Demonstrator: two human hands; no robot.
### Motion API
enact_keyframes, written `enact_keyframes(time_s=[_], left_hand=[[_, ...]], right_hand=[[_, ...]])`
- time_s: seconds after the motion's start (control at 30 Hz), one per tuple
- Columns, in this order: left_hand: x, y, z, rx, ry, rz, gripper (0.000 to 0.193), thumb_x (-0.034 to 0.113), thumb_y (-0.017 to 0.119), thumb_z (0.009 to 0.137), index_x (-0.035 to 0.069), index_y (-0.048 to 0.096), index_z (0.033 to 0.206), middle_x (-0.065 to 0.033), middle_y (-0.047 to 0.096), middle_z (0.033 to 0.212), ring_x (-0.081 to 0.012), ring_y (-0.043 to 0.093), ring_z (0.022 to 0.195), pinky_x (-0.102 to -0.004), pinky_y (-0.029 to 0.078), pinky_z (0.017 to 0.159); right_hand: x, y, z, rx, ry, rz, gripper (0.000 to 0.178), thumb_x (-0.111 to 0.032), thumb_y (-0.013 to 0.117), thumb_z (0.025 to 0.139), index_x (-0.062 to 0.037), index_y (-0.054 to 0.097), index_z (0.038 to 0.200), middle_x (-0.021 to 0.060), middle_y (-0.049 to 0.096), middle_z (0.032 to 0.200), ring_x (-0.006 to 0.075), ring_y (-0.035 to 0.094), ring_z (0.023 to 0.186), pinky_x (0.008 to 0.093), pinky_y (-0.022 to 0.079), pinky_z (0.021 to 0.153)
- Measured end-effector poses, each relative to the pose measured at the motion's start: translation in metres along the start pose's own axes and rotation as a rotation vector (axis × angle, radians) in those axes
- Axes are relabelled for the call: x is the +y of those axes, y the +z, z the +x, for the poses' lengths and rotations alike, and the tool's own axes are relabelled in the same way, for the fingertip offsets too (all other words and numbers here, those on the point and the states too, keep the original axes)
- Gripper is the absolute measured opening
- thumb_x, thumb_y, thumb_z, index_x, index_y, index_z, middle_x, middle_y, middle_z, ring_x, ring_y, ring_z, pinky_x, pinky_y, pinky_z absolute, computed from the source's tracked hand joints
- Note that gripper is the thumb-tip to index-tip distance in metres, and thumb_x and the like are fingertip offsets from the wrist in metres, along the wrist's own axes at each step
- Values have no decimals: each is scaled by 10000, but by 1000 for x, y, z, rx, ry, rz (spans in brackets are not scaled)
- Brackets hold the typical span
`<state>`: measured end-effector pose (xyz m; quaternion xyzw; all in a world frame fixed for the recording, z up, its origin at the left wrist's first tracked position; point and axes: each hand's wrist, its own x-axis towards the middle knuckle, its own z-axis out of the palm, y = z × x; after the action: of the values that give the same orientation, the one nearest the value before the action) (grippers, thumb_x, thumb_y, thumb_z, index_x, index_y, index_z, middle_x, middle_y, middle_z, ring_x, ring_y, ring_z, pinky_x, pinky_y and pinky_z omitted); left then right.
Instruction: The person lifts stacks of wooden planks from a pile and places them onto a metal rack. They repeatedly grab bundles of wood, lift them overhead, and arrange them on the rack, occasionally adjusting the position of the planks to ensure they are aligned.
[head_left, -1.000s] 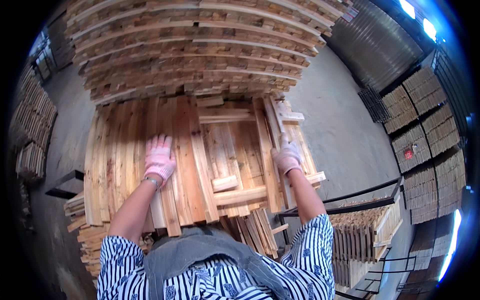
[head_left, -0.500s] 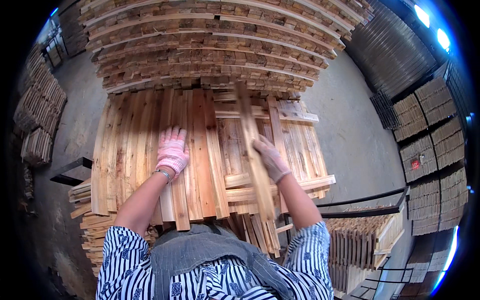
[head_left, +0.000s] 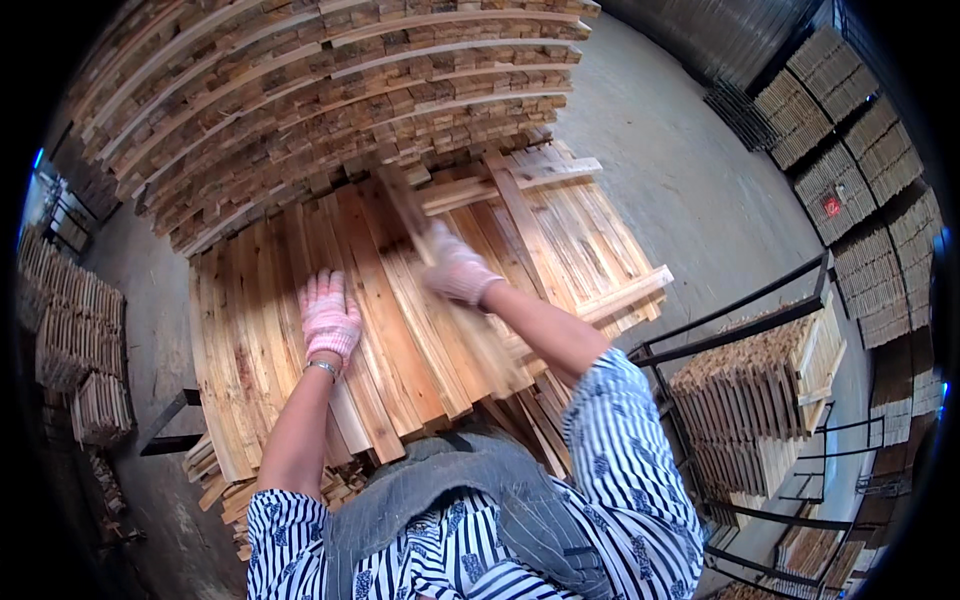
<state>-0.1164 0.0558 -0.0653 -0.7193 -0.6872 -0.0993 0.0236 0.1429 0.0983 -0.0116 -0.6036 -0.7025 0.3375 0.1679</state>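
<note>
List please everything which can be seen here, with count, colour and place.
Slats: many, light to reddish brown, side by side, centre
Held board: one, brown, blurred, centre
Battens: two visible, pale, right of centre
Reddish board: one, reddish brown, across upper batten
Large stack: one, brown, beyond the slats
Left stacks: several, brown, left edge
Far stacks: several, brown, right edge
Nearer stack: at least one, light brown, lower right
Floor: one, grey, around the stacks
Apron: one, grey, person's front
Shirt: one, striped white and dark, person's body
Left hand: one, pink glove, flat on slats
Right hand: one, pale pink glove, gripping held board
</note>
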Motion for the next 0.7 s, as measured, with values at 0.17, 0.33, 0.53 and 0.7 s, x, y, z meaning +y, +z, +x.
enact_keyframes(time_s=[0.17, 0.33, 0.53, 0.7], left_hand=[[9, -17, -2, -23, -20, -17, 539, 282, 516, 906, 88, 490, 1408, -141, 442, 1505, -314, 350, 1435, -460, 188, 1225], [10, -14, 1, -16, -14, -9, 547, 277, 513, 910, 85, 477, 1421, -139, 426, 1519, -313, 346, 1437, -462, 184, 1227], [8, -15, 1, -88, -44, -9, 558, 286, 493, 924, 78, 452, 1440, -140, 400, 1539, -311, 309, 1462, -462, 151, 1244], [15, -21, 6, -107, -38, 1, 578, 287, 499, 923, 81, 437, 1460, -137, 391, 1556, -305, 300, 1473, -453, 153, 1244]], right_hand=[[64, -73, -45, 199, 121, -370, 1003, -275, 706, 828, -75, 91, 1595, 308, 394, 1494, 404, 465, 1360, 418, 405, 1121], [106, -75, -51, 81, 375, -299, 1074, -413, 704, 872, -75, -10, 1600, 328, 468, 1428, 408, 507, 1325, 441, 425, 1102], [56, -50, -31, 18, 195, 31, 937, -385, 616, 926, -22, 59, 1587, 329, 446, 1458, 403, 551, 1274, 450, 432, 1089], [23, 20, 3, -24, 140, -201, 767, -368, 466, 1006, -16, 97, 1579, 356, 474, 1411, 459, 529, 1271, 479, 439, 1052]])
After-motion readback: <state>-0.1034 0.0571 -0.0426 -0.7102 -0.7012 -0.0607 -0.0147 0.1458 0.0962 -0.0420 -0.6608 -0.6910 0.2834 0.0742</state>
